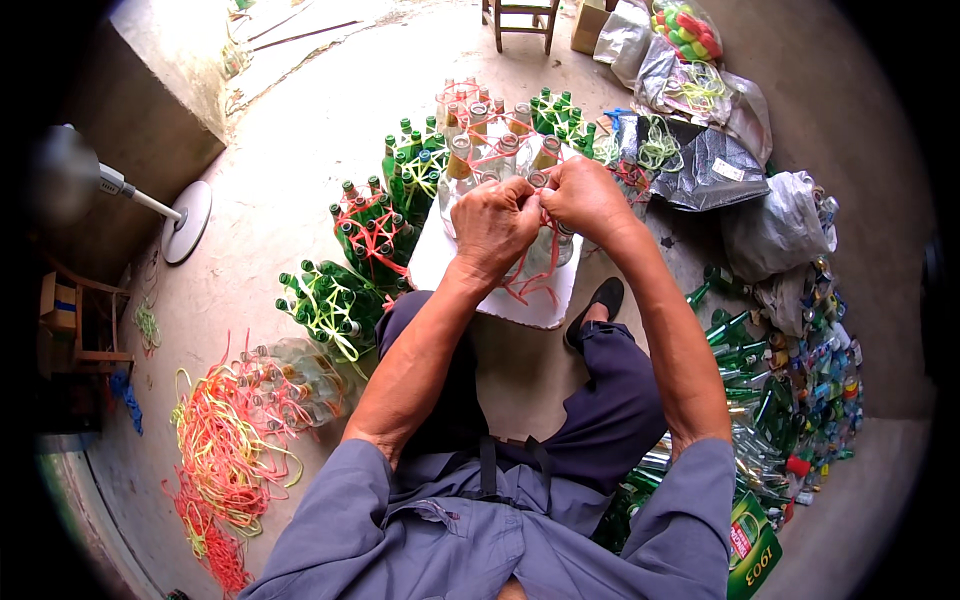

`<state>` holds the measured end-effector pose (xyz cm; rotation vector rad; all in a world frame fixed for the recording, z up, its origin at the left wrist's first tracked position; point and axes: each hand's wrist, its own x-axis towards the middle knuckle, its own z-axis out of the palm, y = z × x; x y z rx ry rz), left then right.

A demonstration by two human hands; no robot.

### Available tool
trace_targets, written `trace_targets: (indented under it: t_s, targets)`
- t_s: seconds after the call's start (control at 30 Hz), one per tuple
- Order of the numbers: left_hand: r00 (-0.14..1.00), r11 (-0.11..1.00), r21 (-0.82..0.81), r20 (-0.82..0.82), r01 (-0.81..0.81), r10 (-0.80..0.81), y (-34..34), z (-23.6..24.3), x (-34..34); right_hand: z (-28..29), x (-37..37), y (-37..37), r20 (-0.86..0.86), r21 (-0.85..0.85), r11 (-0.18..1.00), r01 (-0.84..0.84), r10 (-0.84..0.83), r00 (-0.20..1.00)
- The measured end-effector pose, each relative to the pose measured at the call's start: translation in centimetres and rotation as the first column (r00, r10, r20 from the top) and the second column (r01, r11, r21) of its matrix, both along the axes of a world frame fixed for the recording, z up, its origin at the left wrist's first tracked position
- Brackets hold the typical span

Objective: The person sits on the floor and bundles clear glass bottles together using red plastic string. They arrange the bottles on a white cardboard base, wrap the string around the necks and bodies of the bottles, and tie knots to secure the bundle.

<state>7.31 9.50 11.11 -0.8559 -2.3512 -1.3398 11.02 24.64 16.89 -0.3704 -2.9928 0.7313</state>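
Clear glass bottles [459, 168] stand in a cluster on a white stool top [432, 258] in front of me, with red plastic twine [530, 290] laced around their necks. Over the nearest bottles my left hand [490, 224] and my right hand [592, 200] meet, knuckles almost touching. Both are closed, fingertips pinched on the red twine. Loose ends of it trail down past my hands onto the stool's near edge. My fingers hide the exact spot where the strands come together.
Tied bundles of green bottles [375, 230] curve around the stool's left. A bundle of clear bottles [300, 382] and a red-yellow twine heap [225, 440] lie lower left. Loose green bottles [735, 355] and bags [775, 230] cover the right. A pedestal fan [185, 222] stands far left.
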Motion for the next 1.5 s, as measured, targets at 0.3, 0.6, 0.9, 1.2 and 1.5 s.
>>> trace_targets:
  t_s: [0.3,0.6,0.9,1.2,1.5]
  targets:
    - [1.000,0.999,-0.045,-0.009,-0.023,0.022,0.0,0.1,-0.1,0.3,-0.3,-0.1,0.013,0.160,0.987,-0.014,0.012,1.000]
    - [1.000,0.998,-0.061,-0.018,-0.015,0.014,0.1,-0.2,-0.3,0.6,-1.2,1.0,0.111,-0.081,0.994,-0.073,0.082,0.990]
    - [0.996,0.989,-0.148,-0.089,0.001,-0.015,-0.2,0.4,-0.2,1.3,-0.3,1.0,0.167,-0.475,0.880,0.011,0.078,0.983]
    - [0.989,0.968,-0.243,-0.115,0.061,-0.091,-0.4,0.9,-0.2,1.2,1.0,0.5,0.160,-0.723,0.686,0.086,0.045,0.986]
    - [0.989,0.967,-0.245,-0.108,0.072,-0.100,-0.1,0.7,-0.2,-0.4,1.4,1.1,0.123,-0.852,0.512,0.111,-0.010,0.992]
